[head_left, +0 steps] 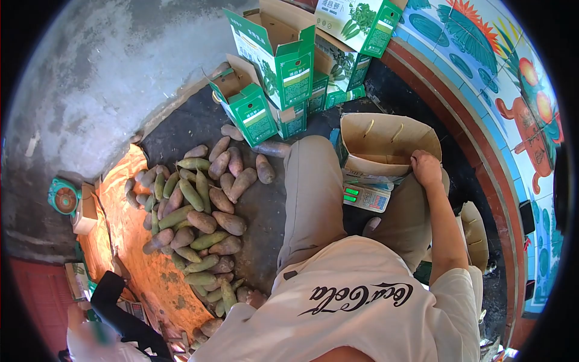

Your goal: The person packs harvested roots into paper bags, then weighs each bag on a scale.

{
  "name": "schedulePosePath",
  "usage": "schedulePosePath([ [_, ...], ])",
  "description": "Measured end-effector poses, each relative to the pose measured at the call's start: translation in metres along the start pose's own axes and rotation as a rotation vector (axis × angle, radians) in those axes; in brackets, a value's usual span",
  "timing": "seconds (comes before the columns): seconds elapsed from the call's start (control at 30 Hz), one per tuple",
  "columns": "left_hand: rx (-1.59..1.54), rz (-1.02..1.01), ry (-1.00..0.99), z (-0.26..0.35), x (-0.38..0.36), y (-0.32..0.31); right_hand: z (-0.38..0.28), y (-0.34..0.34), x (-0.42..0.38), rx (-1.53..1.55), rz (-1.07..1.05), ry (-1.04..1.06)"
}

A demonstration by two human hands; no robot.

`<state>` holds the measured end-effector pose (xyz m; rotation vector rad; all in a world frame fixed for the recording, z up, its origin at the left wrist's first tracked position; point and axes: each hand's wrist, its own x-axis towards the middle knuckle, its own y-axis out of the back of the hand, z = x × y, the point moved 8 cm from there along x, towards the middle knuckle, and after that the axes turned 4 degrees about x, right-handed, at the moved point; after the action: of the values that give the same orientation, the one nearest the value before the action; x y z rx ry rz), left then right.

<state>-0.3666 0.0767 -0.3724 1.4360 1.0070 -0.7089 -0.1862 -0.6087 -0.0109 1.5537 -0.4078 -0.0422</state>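
Note:
My right hand (427,168) holds the near right rim of an open cardboard box (368,166), its fingers curled over the edge. Nothing but two cord loops shows inside the box. Beneath and in front of it is a digital scale (365,198) with a lit green display, between my knees. My left hand (257,299) is low beside my shirt, at the right edge of a pile of green and brownish-red radishes (202,223). Most of that hand is out of sight and its fingers cannot be made out.
Green and white cartons (280,66) stand stacked beyond my knees. An orange sheet (139,253) lies left of the radishes, near a small green fan (64,196). Another person (99,338) is at the lower left. Another open box (474,235) stands behind my right arm, near the tiled wall.

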Motion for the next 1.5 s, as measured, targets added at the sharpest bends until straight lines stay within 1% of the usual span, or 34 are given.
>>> schedulePosePath([
  [0.83,-0.009,-0.01,-0.011,0.003,0.005,-0.001,-0.007,0.002,0.001,-0.009,-0.002,0.02],
  [1.03,-0.005,0.017,-0.018,0.005,0.009,0.014,-0.016,0.0,0.001,0.01,-0.02,0.032],
  [1.17,-0.002,0.063,-0.038,0.011,0.013,0.035,-0.025,-0.001,0.001,0.051,-0.006,0.068],
  [1.27,-0.014,0.126,-0.069,0.025,0.022,0.063,-0.034,0.0,0.001,0.096,-0.026,0.091],
  [1.37,-0.131,0.261,-0.083,0.038,0.018,0.106,-0.045,0.005,-0.001,0.151,-0.074,0.114],
  [1.5,-0.382,0.501,-0.097,0.051,-0.007,0.175,-0.054,0.001,-0.005,0.215,-0.113,0.15],
])
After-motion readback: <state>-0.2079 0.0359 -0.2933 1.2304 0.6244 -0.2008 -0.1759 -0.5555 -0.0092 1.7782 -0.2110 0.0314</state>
